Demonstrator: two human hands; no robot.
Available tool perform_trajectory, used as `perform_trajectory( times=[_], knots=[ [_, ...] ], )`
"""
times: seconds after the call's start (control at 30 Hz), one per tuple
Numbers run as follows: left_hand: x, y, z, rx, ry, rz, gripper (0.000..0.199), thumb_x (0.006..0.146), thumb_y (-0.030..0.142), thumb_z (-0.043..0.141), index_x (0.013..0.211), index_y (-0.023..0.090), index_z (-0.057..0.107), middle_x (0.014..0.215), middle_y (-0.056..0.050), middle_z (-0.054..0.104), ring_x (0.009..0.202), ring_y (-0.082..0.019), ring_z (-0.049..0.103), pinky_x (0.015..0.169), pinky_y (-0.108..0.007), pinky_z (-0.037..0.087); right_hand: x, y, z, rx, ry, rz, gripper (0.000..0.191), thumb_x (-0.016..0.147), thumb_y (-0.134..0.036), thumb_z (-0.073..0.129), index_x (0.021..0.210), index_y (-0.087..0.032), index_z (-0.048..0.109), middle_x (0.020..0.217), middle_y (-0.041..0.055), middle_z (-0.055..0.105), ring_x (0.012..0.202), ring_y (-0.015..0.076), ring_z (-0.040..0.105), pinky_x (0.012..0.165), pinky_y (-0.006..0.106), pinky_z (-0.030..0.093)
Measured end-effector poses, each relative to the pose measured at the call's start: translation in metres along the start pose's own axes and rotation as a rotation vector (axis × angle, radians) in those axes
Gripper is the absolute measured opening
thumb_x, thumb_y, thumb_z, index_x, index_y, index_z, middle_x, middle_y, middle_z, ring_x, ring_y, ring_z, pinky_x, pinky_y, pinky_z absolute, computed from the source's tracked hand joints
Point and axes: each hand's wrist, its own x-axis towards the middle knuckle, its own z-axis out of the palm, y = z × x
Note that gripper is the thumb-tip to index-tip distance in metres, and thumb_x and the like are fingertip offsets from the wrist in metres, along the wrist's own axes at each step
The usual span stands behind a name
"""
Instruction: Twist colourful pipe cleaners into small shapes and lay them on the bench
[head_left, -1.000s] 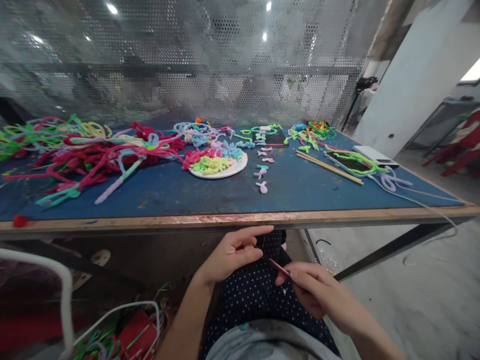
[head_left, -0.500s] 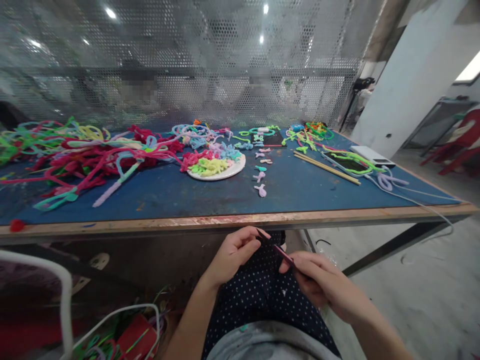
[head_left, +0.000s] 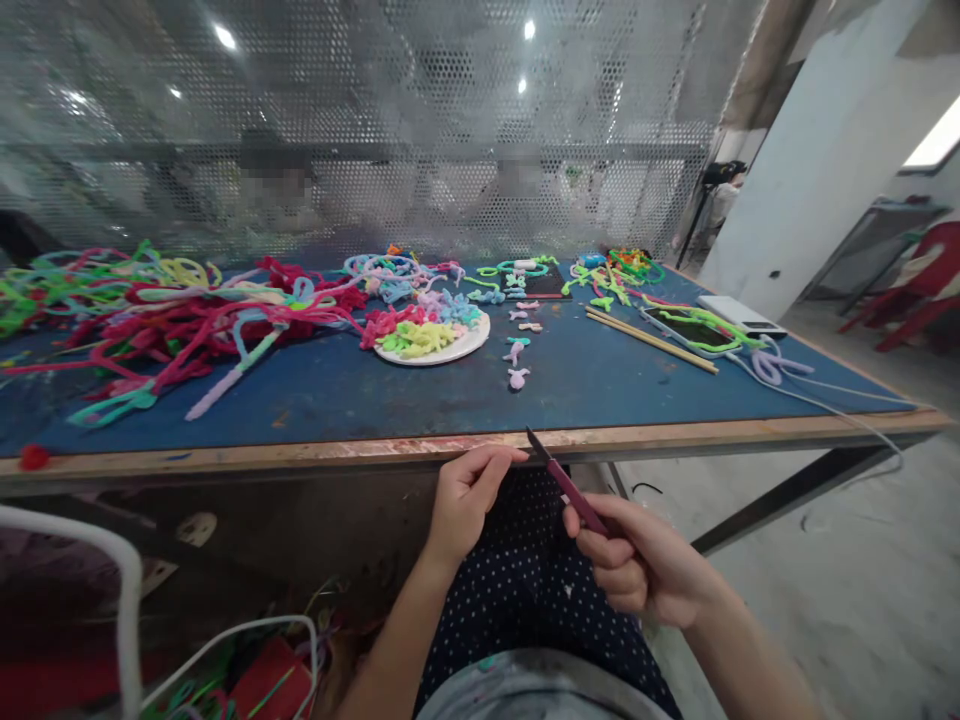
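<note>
My right hand (head_left: 630, 555) is wrapped round the maroon handle of a slim knife (head_left: 576, 496), whose dark blade points up and left toward the table edge. Just left of the blade, my left hand (head_left: 469, 500) has thumb and forefinger pinched together at the table's front edge; whatever they hold, if anything, is too small to make out. Small twisted fuzzy pieces stand in a column on the blue table (head_left: 390, 405), the nearest a lilac one (head_left: 517, 379). A white plate (head_left: 480, 340) to their left holds pink, yellow, blue and lilac pieces.
A large heap of fuzzy stems (head_left: 180, 320) covers the table's left. Two wooden sticks (head_left: 652, 340), a phone (head_left: 690, 328) and a white device (head_left: 739, 313) with a cable lie on the right. Below left is a white-rimmed container (head_left: 311, 640). A perforated metal screen (head_left: 420, 130) stands behind.
The knife has come up and tilted more steeply, its blade now beside the table edge. My right hand has turned with it, and my left hand has shifted slightly, its fingers more closed.
</note>
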Motion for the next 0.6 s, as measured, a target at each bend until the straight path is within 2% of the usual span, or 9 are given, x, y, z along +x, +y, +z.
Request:
perform_trajectory(
  times=[0.23,0.33,0.43,0.5,0.6],
  knots=[
    [-0.004,0.003,0.002,0.175,0.005,0.138,0.024,0.085,0.034,0.058,0.073,0.018,0.07,0.054,0.001,0.051,0.048,-0.011,0.039,0.048,-0.023,0.028,0.001,0.001,0.001,0.007,0.026,-0.016,0.024,0.082,-0.041,0.06,0.08,-0.018,0.055,0.044,-0.0135,0.021,0.035,0.0009,0.003,0.029,0.013,0.006],
    [-0.01,0.009,0.001,0.252,0.025,0.233,0.026,0.085,0.026,0.056,0.061,0.018,0.061,0.06,0.0,0.052,0.057,-0.013,0.044,0.056,-0.024,0.033,0.0,0.004,0.005,-0.076,0.087,-0.053,0.024,0.083,-0.041,0.058,0.08,-0.017,0.056,0.045,-0.013,0.022,0.035,0.0006,0.004,0.03,0.013,0.005],
    [-0.017,0.017,-0.002,0.315,0.05,0.306,0.032,0.085,0.025,0.055,0.054,0.018,0.05,0.061,0.0,0.048,0.061,-0.014,0.045,0.061,-0.026,0.034,-0.002,0.006,0.01,-0.155,0.148,-0.069,0.026,0.084,-0.042,0.056,0.08,-0.017,0.056,0.046,-0.0125,0.023,0.035,0.0007,0.006,0.031,0.014,0.006],
    [-0.022,0.021,-0.005,0.359,0.04,0.306,0.033,0.086,0.024,0.054,0.054,0.018,0.05,0.062,-0.001,0.048,0.062,-0.014,0.046,0.062,-0.026,0.035,-0.003,0.007,0.011,-0.181,0.165,-0.066,0.027,0.085,-0.044,0.054,0.08,-0.017,0.056,0.046,-0.0122,0.024,0.035,0.0008,0.008,0.032,0.014,0.006],
    [-0.023,0.023,-0.008,0.425,-0.091,0.218,0.028,0.087,0.023,0.055,0.059,0.018,0.058,0.066,-0.001,0.057,0.067,-0.015,0.053,0.065,-0.025,0.039,-0.004,0.008,0.012,-0.208,0.171,-0.072,0.029,0.086,-0.046,0.053,0.08,-0.017,0.056,0.046,-0.012,0.024,0.036,0.0011,0.01,0.033,0.015,0.007]
  ],
)
